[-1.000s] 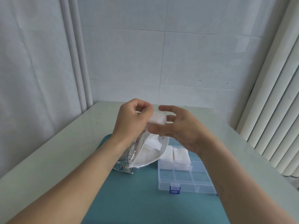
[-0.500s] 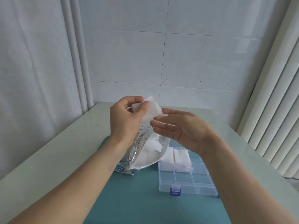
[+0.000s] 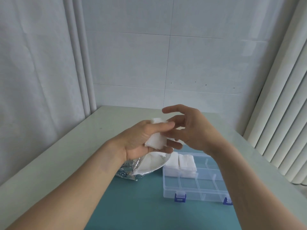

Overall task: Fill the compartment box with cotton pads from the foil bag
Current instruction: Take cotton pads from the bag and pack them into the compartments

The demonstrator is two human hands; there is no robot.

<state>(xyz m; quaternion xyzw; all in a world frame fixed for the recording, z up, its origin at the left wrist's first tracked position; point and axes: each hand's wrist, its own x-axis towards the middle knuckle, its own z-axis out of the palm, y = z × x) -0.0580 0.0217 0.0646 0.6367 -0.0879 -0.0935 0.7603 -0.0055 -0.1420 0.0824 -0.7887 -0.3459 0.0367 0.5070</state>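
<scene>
My left hand (image 3: 141,140) is palm up above the table and holds a small stack of white cotton pads (image 3: 155,141), with its thumb laid across the top. My right hand (image 3: 187,128) hovers right beside it, fingers spread and loosely bent, fingertips at the stack's right edge. Below my left hand lies the silver foil bag (image 3: 132,170) with its mouth open towards the right and white pads showing inside. The clear compartment box (image 3: 196,191) with blue clasps stands to the right; its two back-left compartments hold cotton pads (image 3: 181,161).
Bag and box lie on a teal mat (image 3: 141,205) over a pale table (image 3: 66,156). A tiled wall stands behind, a curtain hangs at the left and vertical blinds (image 3: 282,113) at the right.
My left hand has turned palm up and dropped lower with the pads lying in it. My right hand has moved over and closer to the stack.
</scene>
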